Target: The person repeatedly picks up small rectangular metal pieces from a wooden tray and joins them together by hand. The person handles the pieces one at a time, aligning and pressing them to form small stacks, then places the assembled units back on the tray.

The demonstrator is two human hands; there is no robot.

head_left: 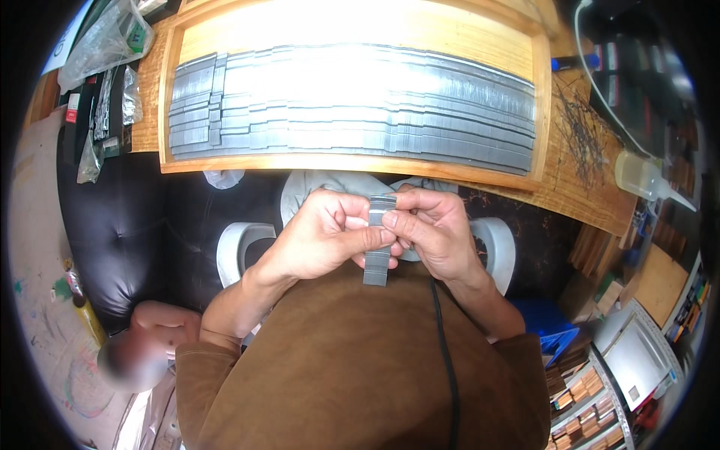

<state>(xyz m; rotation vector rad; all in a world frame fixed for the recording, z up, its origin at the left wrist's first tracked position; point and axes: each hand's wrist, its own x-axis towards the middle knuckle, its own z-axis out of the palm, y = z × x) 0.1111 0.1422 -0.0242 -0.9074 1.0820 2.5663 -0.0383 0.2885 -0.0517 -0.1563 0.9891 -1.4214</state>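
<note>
A: The grey metal strip (378,240) is sitting between your two hands, held upright in front of your chest, just below the near edge of the wooden tray (544,97). Your left hand (324,236) is pinching it from the left side with thumb and fingers pressed together, and your right hand (433,229) is gripping its upper end the same way from the right.

B: How much are you seeing as already laid?

A: You are looking at many rows of flat grey strips (352,105) filling the tray from its left edge across to its right edge, overlapping in steps. Only a bare band of wood is showing along the far edge.

B: So what is remaining?

A: Judging from that, the tray is looking largely filled, and the one strip in your hands is not yet lying with the others. I cannot tell whether more strips are waiting elsewhere. A tangle of thin dark wires (581,127) is lying on the tabletop beyond the tray's right edge, untouched by either hand.
</note>
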